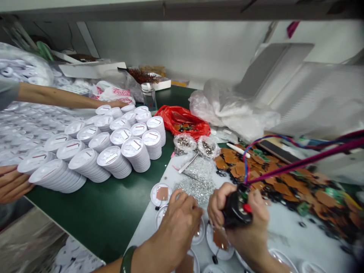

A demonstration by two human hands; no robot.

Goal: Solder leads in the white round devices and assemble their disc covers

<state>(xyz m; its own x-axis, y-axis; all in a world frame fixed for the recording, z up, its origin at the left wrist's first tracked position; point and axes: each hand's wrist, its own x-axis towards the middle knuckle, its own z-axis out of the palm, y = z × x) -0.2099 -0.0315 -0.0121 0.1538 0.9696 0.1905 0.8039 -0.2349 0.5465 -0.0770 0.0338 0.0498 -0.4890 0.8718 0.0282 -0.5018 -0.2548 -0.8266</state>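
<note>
Our right hand point(250, 227) has its fingers point(217, 201) closed round a black tool point(236, 208) with a red button, held just above the desk, a purple-sleeved cable point(301, 163) running up and right. Our left hand point(182, 222) sits beside a white disc point(220, 242), fingers narrow, though what they hold we cannot tell. Brown pads point(241, 167) crowd the right — white stacks point(113, 159), labels unreadable, fill the green desk point(93, 216), near a co-worker's hand point(116, 103).
</note>
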